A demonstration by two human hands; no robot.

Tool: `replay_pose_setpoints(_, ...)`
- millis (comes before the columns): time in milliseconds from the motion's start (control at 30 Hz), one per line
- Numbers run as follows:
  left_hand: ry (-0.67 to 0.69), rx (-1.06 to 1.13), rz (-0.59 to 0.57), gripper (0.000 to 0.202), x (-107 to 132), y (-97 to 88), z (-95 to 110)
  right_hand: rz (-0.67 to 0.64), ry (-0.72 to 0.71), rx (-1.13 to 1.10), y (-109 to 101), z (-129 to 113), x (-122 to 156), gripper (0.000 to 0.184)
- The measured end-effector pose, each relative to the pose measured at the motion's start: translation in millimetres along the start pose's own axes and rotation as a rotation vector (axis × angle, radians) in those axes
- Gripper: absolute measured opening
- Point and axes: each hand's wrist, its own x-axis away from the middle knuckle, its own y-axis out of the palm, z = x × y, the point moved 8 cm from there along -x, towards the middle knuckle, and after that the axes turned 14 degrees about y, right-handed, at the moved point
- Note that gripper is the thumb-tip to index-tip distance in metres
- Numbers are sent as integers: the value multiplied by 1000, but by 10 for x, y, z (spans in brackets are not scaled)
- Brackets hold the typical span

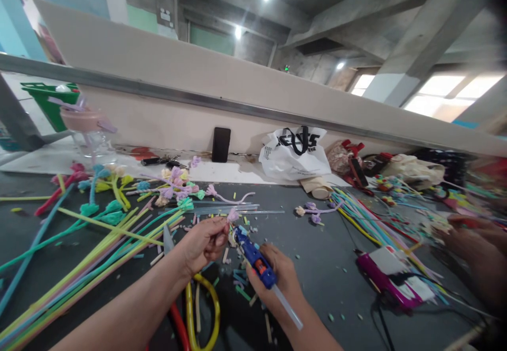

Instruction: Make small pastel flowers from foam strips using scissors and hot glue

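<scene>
My left hand [208, 242] pinches a small lilac flower [233, 215] made of the same soft-looking material as the coloured stems around it. In my right hand [279, 274] is a blue hot glue gun [255, 256], with a clear glue stick [288, 308] poking out of its back end. The gun's tip points up and left, close beside the flower; whether they touch I cannot tell. Below my left wrist lie scissors with yellow and red handles [217, 314], partly hidden by the forearm. Small cut scraps [240, 282] are scattered between my hands.
Long coloured stems [99, 256] spread at left, with finished flower sprigs [178, 182] behind. A phone [221, 145] leans on the partition near a white bag [295, 153]. At right are a purple-and-white device [396, 277] with cables and another person's hand [471, 234]. A lidded bottle [91, 139] stands left.
</scene>
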Motion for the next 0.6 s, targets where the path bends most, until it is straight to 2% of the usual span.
replay_pose_setpoints(300,7,12,-13,17,-2,-15,-4,35,23,-12,-41,11,-18,9)
replay_pose_setpoints(467,3,31,-14,18,-7,-31,-6,76,89,137,-301,161,-102,8)
replay_pose_setpoints(600,-7,48,-18,17,-12,-45,-8,-12,85,329,-543,489,-188,21)
